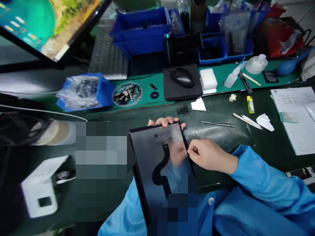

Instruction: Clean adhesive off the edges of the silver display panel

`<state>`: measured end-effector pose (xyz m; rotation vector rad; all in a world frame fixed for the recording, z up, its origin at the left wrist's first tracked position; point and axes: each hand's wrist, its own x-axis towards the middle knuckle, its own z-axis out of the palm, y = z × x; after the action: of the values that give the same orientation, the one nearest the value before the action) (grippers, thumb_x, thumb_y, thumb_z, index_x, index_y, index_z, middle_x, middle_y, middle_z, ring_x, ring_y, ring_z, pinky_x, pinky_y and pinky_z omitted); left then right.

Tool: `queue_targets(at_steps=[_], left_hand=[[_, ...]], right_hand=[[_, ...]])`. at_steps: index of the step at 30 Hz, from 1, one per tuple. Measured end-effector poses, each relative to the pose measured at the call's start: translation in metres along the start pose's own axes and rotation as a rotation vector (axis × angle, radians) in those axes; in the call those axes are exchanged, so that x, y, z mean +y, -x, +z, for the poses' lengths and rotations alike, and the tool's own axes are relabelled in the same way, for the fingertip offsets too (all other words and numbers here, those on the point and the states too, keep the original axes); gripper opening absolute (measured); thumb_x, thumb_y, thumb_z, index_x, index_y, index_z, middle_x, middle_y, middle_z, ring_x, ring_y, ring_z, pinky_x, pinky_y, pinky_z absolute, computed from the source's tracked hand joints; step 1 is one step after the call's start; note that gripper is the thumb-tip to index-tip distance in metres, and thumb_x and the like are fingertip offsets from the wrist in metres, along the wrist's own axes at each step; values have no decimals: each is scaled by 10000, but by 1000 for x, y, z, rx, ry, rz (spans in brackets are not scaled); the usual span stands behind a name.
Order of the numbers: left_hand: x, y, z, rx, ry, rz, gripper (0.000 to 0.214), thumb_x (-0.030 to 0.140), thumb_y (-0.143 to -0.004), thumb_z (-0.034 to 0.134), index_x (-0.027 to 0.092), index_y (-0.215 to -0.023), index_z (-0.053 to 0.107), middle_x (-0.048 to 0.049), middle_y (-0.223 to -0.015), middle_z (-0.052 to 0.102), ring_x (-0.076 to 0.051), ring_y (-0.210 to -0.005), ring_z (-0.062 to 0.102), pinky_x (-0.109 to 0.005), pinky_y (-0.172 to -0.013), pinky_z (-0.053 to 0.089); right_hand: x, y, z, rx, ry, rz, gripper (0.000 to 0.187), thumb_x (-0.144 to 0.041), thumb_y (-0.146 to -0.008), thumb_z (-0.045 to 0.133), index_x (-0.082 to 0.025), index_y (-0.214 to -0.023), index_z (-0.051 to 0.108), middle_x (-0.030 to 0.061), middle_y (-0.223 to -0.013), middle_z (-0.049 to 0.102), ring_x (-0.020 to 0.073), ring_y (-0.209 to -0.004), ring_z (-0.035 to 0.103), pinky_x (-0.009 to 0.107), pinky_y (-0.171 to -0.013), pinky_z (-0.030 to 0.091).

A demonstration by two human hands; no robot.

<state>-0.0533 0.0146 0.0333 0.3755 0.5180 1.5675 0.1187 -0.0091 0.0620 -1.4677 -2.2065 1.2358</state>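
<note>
A tablet screen panel [147, 150] is tilted up in front of me, its grey back facing me. A curved black flex cable [157, 175] runs down that back, and small printed marks show near the top. My left hand [166, 122] supports the panel from behind, with fingertips curled over its top edge. At the panel's right edge, my right hand [206, 154] is closed in a pinch; whatever lies between its fingers is hidden. Tweezers [218, 124] lie on the bench beyond my right hand. Blurred blocks cover the panel's lower part.
Behind the panel are a pile of black scraps [183, 109] and a white paper piece [199, 104]. A mouse [182, 77], a round dish of small parts [127, 94] and blue bins [142, 29] stand farther back. A lighter [250, 105] and written sheets [292, 131] lie right.
</note>
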Motion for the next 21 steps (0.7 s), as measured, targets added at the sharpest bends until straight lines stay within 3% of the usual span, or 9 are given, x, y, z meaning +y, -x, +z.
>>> queue_targets(at_steps=[6,10,16,21], left_hand=[[3,-4,-6,-51,3,-27,427,494,-1065,495,166,-859,677,-37,-995,558,-210,-1110,598,-450,-985,631],[5,-3,4,54,-40,-49,473,480,-1083,420,178,-773,611,-40,-940,526,-202,-1038,601,-413,-911,644],[-1,-1,7,13,21,-27,471,500,-1085,425,183,-804,629,-46,-967,513,-212,-1048,594,-417,-880,637],[0,3,29,135,-3,14,542,515,-1106,251,209,-774,550,-48,-927,470,-212,-974,564,-362,-780,613]], right_hand=[[5,1,6,50,138,-104,123,-109,-864,655,-189,-779,618,-16,-712,644,137,-644,497,291,-633,280],[7,0,6,75,173,-154,133,-101,-826,644,-190,-744,588,-18,-713,619,134,-643,469,296,-621,256],[10,-4,0,39,-32,-138,160,-63,-789,655,-191,-716,592,-59,-654,602,100,-601,481,260,-598,300],[16,-7,-2,-69,-266,-60,134,-94,-812,644,-195,-731,608,-65,-654,611,97,-600,519,236,-563,342]])
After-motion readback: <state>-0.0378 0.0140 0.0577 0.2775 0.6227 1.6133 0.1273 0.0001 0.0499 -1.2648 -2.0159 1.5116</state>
